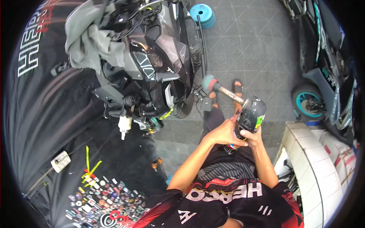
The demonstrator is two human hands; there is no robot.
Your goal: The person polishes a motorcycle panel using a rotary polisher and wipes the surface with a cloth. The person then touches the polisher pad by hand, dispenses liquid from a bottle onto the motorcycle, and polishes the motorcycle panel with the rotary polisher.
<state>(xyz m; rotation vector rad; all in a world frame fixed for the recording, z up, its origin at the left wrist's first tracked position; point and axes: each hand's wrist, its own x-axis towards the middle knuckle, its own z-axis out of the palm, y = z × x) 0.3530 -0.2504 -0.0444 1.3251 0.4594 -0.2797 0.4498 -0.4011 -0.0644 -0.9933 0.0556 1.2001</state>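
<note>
A black cordless power tool (251, 113) with a long metal shaft is held in front of my body. The shaft points up and left and ends in a round green and dark red pad (209, 82). My left hand (227, 133) wraps round the tool's lower body from the left. My right hand (252, 136) grips the same body from the right, its thumb across the front. Left of the tool stands a dark motorcycle (159, 57), apart from the pad. A grey cloth (91, 41) hangs over its front.
A second motorcycle with a turquoise wheel (310, 102) stands at the right. Below it is a white tiled ledge (308, 163). A blue round container (202, 16) sits on the grey tiled floor (251, 38). A power strip (61, 161) hangs on the black sheet at left.
</note>
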